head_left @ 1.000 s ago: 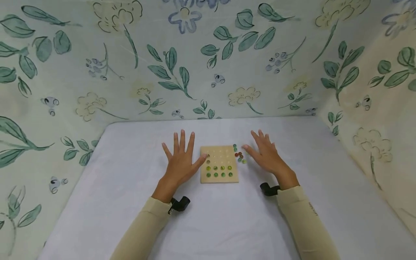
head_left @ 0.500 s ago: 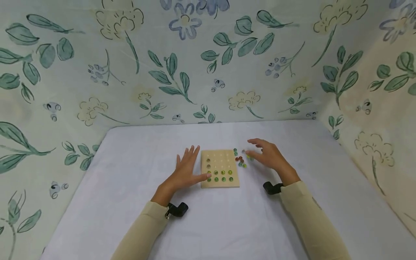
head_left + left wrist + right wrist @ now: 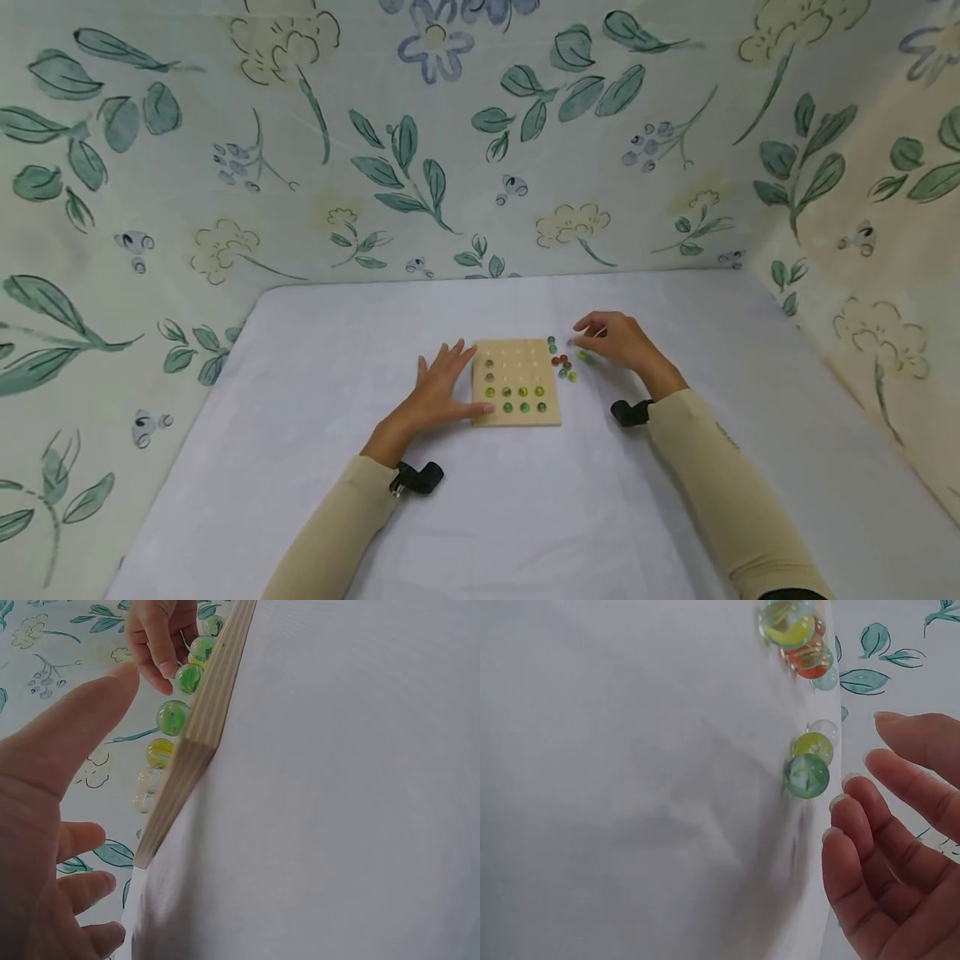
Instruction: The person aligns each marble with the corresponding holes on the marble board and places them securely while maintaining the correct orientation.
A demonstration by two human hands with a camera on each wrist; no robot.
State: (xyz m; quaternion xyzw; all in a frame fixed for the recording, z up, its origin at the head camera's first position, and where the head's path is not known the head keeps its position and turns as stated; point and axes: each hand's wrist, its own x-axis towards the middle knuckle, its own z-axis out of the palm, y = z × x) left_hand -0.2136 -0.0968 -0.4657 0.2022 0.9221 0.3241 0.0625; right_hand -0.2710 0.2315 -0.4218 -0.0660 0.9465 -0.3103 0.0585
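Note:
A square wooden board (image 3: 531, 372) lies on the white tabletop, its front rows filled with green and yellow-green marbles. Two clear marbles (image 3: 148, 786) sit on its left side. My left hand (image 3: 435, 395) is spread at the board's left edge, the thumb over the front-left corner, where it hides a marble. Bent but apart, the fingers of my right hand (image 3: 619, 340) reach toward loose marbles right of the board. Nearest them are a green marble (image 3: 808, 776), a yellow one (image 3: 814, 747) and a clear one (image 3: 826, 732). Nothing shows between thumb and fingertips.
More loose marbles lie along the board's right side, including red ones (image 3: 561, 361), green ones (image 3: 552, 343) and a yellow-green one (image 3: 572, 377). Behind the white tabletop (image 3: 510, 508) hangs a floral-patterned backdrop (image 3: 450, 150).
Both hands were raised with fingers spread. My left hand has come to the board's left edge, its thumb lower on the board. My right hand's fingers have bent toward the loose marbles.

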